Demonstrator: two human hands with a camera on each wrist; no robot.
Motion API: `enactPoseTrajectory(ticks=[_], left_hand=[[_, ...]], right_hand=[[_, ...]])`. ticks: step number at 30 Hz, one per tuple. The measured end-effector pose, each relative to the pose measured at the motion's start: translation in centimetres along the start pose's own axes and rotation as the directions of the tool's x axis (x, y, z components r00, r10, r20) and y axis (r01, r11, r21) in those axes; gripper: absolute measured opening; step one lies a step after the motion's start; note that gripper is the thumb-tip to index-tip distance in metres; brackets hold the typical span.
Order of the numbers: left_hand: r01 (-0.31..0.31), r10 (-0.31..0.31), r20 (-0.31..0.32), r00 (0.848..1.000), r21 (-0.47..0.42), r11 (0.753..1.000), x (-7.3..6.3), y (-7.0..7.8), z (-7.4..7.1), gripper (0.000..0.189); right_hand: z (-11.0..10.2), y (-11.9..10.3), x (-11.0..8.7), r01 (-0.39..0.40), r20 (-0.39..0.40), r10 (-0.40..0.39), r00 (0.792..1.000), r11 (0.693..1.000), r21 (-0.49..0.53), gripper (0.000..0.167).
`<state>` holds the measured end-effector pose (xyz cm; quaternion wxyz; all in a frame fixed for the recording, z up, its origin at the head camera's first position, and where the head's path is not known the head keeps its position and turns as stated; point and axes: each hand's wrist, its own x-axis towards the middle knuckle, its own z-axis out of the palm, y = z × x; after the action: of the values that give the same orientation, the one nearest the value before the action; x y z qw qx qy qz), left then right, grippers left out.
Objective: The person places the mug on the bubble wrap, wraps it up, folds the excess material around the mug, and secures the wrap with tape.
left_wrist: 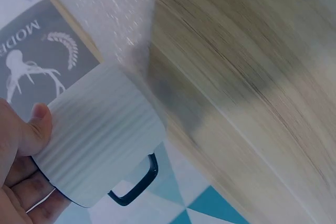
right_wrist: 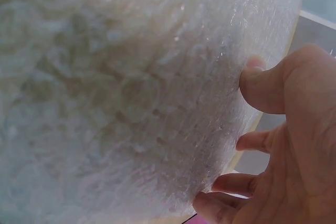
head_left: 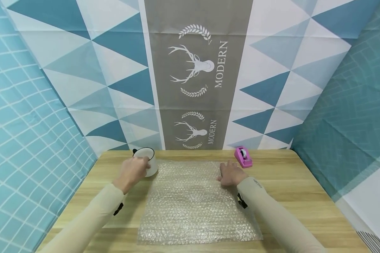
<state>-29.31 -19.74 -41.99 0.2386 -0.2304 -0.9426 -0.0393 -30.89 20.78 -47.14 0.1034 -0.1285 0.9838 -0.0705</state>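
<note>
At the left of the table, my left hand [head_left: 133, 173] grips a white ribbed mug [head_left: 152, 168] with a dark rim and a dark handle. The left wrist view shows the thumb on the outer wall of the mug [left_wrist: 105, 135], with the other fingers at its rim. A rectangular sheet of clear bubble wrap [head_left: 190, 203] lies flat in the middle. My right hand [head_left: 231, 174] rests on its far right part. Seen from the right wrist, the fingertips touch the bubble wrap [right_wrist: 131, 103], spread and slightly bent.
A pink tape dispenser [head_left: 244, 157] stands near the back edge, just beyond the right hand. The wooden table [head_left: 297, 200] extends to both sides of the sheet. A patterned cloth backdrop [head_left: 126, 70] rises behind the table, with tiled-pattern cloth [head_left: 25, 116] on the left.
</note>
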Motion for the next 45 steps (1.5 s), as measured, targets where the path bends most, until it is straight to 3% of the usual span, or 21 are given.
enactPoseTrajectory(ticks=[7,19,32,45], left_hand=[[-0.077,0.077,-0.015,0.997,0.011,0.997,0.3,2.3,0.1,0.02],[-0.196,0.197,-0.048,0.979,0.04,0.98,0.5,6.1,0.5,0.018],[-0.342,0.35,-0.122,0.929,0.082,0.936,0.5,7.9,1.3,0.018],[-0.369,0.376,-0.149,0.914,0.074,0.926,0.6,9.5,1.5,0.017]], right_hand=[[-0.1,0.0,0.3,0.001,-0.001,-0.001,1.0,1.0,-0.012,0.047],[-0.1,-0.4,0.0,0.003,0.019,-0.002,1.0,1.0,-0.026,0.055],[-0.1,-0.3,0.1,-0.006,0.029,0.007,1.0,0.999,-0.047,0.058],[-0.2,-0.3,0.1,-0.01,0.039,0.012,0.999,0.999,-0.05,0.06]])
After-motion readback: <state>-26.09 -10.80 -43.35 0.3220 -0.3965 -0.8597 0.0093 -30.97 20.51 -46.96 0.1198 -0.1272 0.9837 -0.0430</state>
